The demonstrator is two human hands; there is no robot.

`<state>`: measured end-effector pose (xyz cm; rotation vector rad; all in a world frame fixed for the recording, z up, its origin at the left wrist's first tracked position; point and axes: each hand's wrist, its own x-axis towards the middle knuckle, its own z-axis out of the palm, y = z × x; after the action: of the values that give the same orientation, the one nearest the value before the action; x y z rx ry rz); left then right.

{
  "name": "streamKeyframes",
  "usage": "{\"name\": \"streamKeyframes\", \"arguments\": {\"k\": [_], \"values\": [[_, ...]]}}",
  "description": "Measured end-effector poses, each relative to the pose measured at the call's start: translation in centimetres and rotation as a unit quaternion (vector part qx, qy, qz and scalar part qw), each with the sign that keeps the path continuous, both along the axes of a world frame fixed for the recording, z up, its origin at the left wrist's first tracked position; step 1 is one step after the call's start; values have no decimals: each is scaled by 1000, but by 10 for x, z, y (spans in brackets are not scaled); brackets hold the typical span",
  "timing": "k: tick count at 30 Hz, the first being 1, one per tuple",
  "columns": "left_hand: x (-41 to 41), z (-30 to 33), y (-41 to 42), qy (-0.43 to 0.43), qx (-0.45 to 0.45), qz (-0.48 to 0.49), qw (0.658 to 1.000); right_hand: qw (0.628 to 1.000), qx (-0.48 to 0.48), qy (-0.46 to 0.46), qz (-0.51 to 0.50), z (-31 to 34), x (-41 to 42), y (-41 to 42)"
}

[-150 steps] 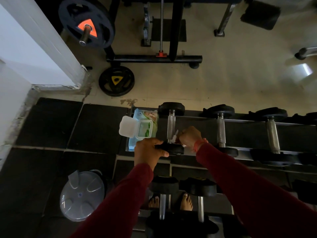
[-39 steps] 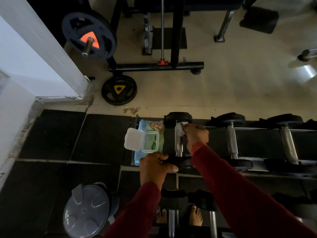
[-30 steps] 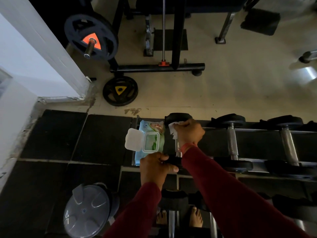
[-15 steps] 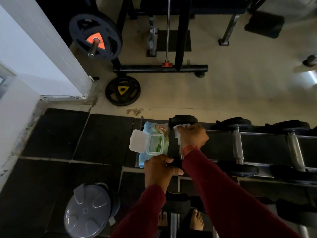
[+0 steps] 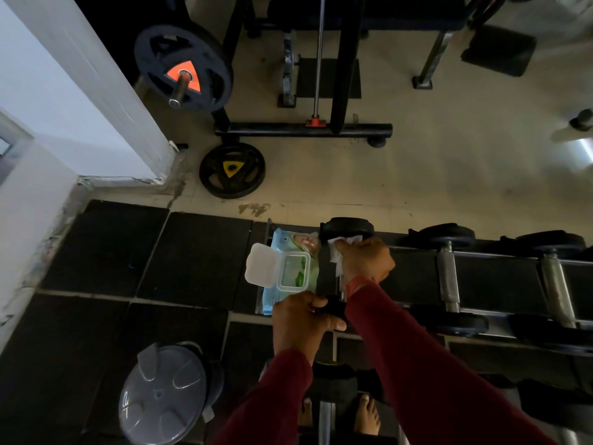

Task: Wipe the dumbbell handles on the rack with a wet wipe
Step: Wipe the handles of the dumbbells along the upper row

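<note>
The leftmost dumbbell (image 5: 348, 227) lies on the top shelf of the rack (image 5: 500, 256). My right hand (image 5: 364, 263) grips its handle near the far head, with a white wet wipe (image 5: 340, 248) wrapped under the fingers. My left hand (image 5: 300, 317) grips the near black head of the same dumbbell. Most of the handle is hidden by my right hand and sleeve. Beside it on the shelf's left end sits the wet wipe pack (image 5: 288, 271), its white lid flipped open.
Two more dumbbells (image 5: 447, 277) (image 5: 556, 290) lie to the right on the rack, others on the lower shelf. A grey lidded bin (image 5: 163, 393) stands at lower left. Weight plates (image 5: 232, 170) and a black machine frame (image 5: 303, 129) stand beyond. My bare feet show below.
My right hand slid with the wipe along the handle from the near end up to the far head. My left hand kept hold of the near head.
</note>
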<state>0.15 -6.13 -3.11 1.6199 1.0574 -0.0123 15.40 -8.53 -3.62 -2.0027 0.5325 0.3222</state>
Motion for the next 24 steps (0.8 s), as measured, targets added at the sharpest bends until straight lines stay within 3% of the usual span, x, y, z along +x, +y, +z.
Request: {"name": "streamKeyframes", "arguments": {"k": [4,10,14,17,24], "values": [[0,1,0,0,-5,5,1000,999,7,32,23,-2,7,-2],[-1,6,-1,9,4,-14,1000,978,145,147,-14,-4,22,-33],[-2,7,-2,6,-1,-11,1000,959,209,189,33,-9,31,-43],[-2,5,-2,2,6,-11,1000,964,166,180,102,-15,33,-50],[-1,4,-3,5,24,-8,1000,961,-39,148,231,-19,-3,-80]]}}
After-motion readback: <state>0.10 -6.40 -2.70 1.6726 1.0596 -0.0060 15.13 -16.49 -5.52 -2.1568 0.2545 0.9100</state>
